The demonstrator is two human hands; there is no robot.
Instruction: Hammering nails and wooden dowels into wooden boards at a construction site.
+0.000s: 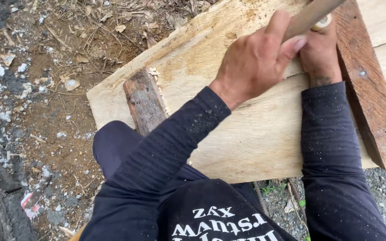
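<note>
My left hand (258, 56) is wrapped around a pale wooden handle (311, 15) that slants up to the right and runs out of the top of the view. My right hand (320, 53) grips the same handle just behind it, mostly hidden by the left hand. Both hands hover over a wide pale wooden plank (255, 129) lying on the ground. The tool's head is out of view. Both arms wear dark long sleeves dusted with sawdust.
A dark reddish board (371, 93) lies across the plank at the right. A short weathered wood block (144, 102) sits under the plank's left edge. Bare dirt with dry leaves and white chips lies left; gravel and grass lie lower right.
</note>
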